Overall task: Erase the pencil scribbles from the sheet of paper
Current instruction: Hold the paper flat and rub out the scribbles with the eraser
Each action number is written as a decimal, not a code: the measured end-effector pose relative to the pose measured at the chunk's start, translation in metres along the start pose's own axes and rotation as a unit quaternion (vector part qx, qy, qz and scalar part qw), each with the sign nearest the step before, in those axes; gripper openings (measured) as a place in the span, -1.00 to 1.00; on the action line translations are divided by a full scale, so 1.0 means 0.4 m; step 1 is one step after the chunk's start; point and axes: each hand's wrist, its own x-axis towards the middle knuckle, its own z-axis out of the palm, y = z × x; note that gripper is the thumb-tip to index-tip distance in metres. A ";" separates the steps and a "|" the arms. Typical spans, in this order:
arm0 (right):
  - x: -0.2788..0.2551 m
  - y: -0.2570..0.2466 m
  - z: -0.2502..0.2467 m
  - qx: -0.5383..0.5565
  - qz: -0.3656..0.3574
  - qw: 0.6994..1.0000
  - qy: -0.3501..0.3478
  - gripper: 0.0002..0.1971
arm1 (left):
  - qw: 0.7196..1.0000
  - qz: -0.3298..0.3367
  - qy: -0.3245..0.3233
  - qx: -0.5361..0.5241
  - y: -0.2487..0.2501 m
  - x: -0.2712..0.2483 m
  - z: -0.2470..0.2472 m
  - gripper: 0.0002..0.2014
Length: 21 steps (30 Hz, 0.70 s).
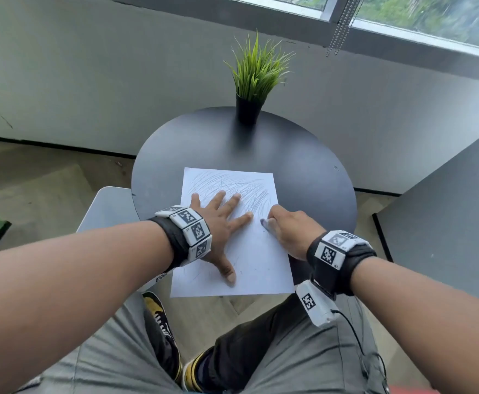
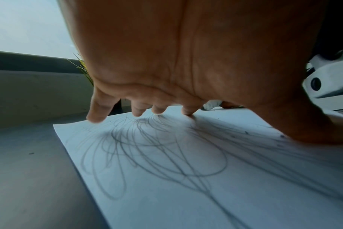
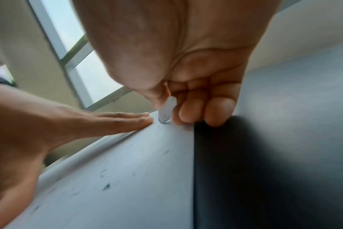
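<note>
A white sheet of paper (image 1: 255,260) lies on the round black table (image 1: 303,172), its near edge hanging over the rim. Pencil scribbles (image 1: 232,184) cover its far half and the part under my left palm (image 2: 157,155); the near right part looks mostly clean. My left hand (image 1: 221,220) presses flat on the sheet with fingers spread (image 2: 100,111). My right hand (image 1: 289,226) pinches a white eraser (image 1: 267,224) and holds its tip (image 3: 164,113) on the paper near the right edge, just right of my left index finger.
A potted grass plant (image 1: 252,89) stands at the table's far edge. A grey wall and window lie beyond. A grey panel (image 1: 445,217) stands to the right. Dark eraser crumbs (image 3: 106,186) dot the near paper. My knees and shoes are below the table.
</note>
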 end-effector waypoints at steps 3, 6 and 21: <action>0.014 0.012 -0.001 0.029 0.032 0.999 0.020 -0.74 | 0.999 0.024 0.047 0.014 -0.011 -0.017 0.024 0.30; 0.022 0.007 -0.002 0.068 0.039 0.997 0.020 -0.78 | 0.998 0.037 0.050 0.017 -0.021 -0.036 0.061 0.31; -0.060 -0.084 0.060 0.002 -0.146 0.987 -0.064 -0.76 | 0.999 0.026 0.027 -0.001 -0.021 0.001 0.056 0.39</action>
